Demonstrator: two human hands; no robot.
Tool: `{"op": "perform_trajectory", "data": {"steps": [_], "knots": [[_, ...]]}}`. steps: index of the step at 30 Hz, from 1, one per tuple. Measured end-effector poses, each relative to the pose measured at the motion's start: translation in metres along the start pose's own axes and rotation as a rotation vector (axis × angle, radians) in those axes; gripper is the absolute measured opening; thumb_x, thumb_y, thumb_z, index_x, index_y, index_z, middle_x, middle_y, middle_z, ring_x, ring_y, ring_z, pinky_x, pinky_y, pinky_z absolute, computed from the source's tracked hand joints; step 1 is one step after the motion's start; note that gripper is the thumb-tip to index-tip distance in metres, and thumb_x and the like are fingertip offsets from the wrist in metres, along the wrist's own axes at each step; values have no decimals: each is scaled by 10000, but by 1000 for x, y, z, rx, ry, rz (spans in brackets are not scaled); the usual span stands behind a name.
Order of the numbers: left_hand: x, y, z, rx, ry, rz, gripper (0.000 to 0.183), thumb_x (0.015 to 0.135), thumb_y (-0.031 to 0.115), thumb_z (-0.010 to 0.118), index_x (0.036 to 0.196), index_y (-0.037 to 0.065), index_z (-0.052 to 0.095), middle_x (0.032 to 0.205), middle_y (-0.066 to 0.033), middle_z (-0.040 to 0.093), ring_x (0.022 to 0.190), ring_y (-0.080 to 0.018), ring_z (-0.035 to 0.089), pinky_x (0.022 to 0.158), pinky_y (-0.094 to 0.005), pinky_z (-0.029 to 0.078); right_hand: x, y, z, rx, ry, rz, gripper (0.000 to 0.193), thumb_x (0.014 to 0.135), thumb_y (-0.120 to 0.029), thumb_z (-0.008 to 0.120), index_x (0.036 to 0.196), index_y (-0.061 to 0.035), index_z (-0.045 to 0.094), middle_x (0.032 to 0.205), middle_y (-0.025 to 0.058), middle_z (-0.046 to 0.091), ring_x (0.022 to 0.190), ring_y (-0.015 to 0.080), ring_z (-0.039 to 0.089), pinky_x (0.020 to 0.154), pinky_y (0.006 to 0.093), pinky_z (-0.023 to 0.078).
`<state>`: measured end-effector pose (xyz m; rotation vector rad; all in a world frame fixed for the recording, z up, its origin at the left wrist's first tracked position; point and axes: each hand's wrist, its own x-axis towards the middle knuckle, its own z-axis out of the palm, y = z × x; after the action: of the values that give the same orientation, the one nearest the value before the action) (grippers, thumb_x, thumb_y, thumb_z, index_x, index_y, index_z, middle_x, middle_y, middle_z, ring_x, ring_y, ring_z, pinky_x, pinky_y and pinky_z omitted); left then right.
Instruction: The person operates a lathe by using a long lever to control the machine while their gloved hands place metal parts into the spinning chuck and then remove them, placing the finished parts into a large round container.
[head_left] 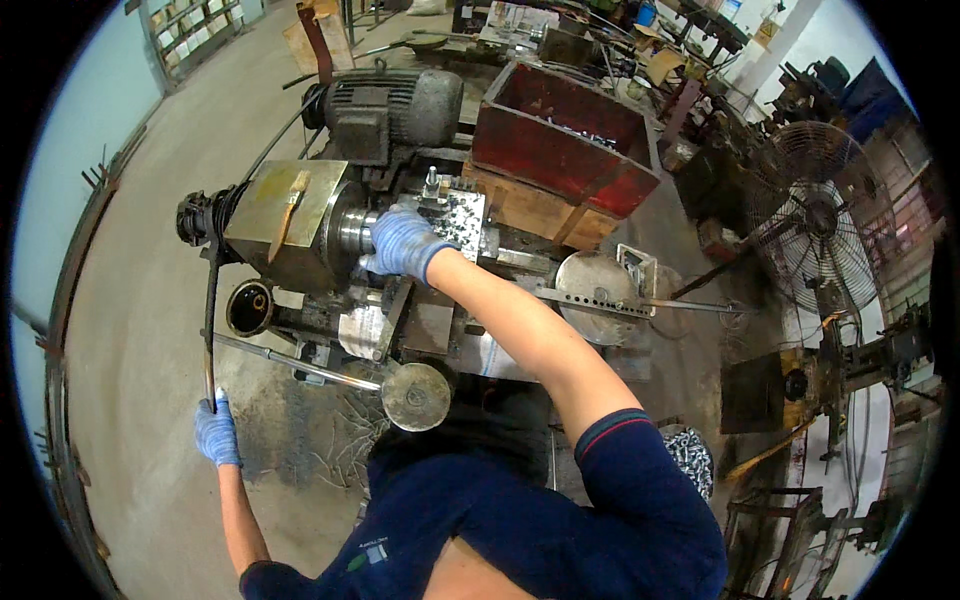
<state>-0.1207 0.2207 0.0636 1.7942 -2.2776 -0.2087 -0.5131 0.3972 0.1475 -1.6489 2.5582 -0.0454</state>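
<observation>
My left hand [216,432], in a blue knit glove, is wrapped round the lower end of a long dark lever [209,345] hanging from the left end of a small lathe. In a matching glove, my right hand [404,243] reaches to the front of the shiny metal spindle nose [354,231]. Its fingers are curled there, and what they hold, if anything, is hidden by the hand. Just right of it lies a metal plate [464,216] strewn with small dark pieces. A brush with a wooden handle [287,220] rests on the headstock cover [262,205].
An electric motor [395,108] sits behind the lathe. A red metal bin [560,150] with small metal parts stands at the back on a wooden crate [535,208]. Round stools or discs [415,397] are near my body. At right is a large caged fan [815,215].
</observation>
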Motion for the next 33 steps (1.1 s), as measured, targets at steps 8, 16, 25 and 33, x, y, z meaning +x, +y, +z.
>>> {"op": "perform_trajectory", "data": {"steps": [8, 16, 25, 33], "knots": [[34, -38, 13, -390, -253, 128, 345, 829, 387, 592, 807, 46, 542, 633, -96, 547, 520, -197, 547, 457, -343, 422, -19, 13, -11, -29, 151, 85, 503, 705, -521, 582, 819, -42, 687, 807, 147, 660, 813, 300, 616, 866, 370, 427], [94, -43, 36, -656, -434, 284, 277, 815, 242, 634, 856, -15, 539, 568, -43, 517, 432, -109, 487, 369, -273, 384, -117, 167, -105, 31, 415, 601, 558, 739, -576, 539, 823, -44, 686, 799, 159, 658, 754, 290, 638, 721, 405, 485], [64, 6, -13, -705, -586, 118, 370, 803, 332, 675, 906, -11, 582, 701, -171, 599, 602, -241, 546, 610, -406, 496, -225, 115, 11, 166, 871, 532, 492, 715, -540, 593, 953, -117, 676, 1211, 190, 516, 1056, 361, 521, 894, 441, 424], [104, -19, 29, -715, -632, -20, 353, 794, 277, 686, 961, -1, 547, 730, -150, 605, 597, -229, 555, 589, -377, 505, -486, 103, 170, 135, 365, 1266, 552, 719, -578, 554, 947, -91, 679, 1182, 239, 516, 1040, 352, 534, 865, 417, 440]]}}
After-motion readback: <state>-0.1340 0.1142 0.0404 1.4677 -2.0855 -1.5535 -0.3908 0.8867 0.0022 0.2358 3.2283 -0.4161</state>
